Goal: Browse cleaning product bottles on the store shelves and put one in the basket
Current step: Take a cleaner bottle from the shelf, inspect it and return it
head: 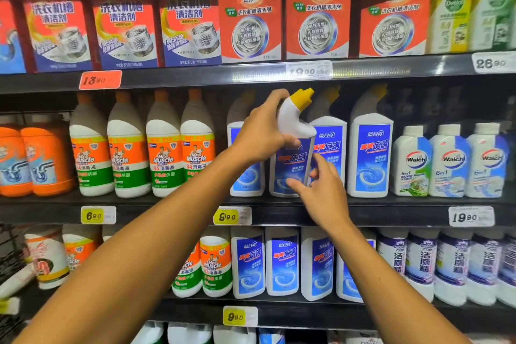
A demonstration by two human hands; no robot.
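Observation:
A white toilet-cleaner bottle (293, 148) with a blue label and a bent yellow cap stands tilted at the front of the middle shelf. My left hand (262, 131) grips its curved white neck from the left. My right hand (321, 190) is lower, fingers spread, with the thumb touching the bottle's lower label and the fingertips by its right side. Matching blue-label bottles (370, 159) stand right behind and beside it. A black wire basket (8, 265) shows at the lower left edge, mostly cut off.
Orange and green Mr Muscle bottles (164, 153) fill the middle shelf's left, white Walch bottles (449, 162) its right. Red OMO packs (248, 17) line the top shelf. More blue-label bottles (282, 262) stand on the shelf below. Price tags (227, 215) line the shelf edges.

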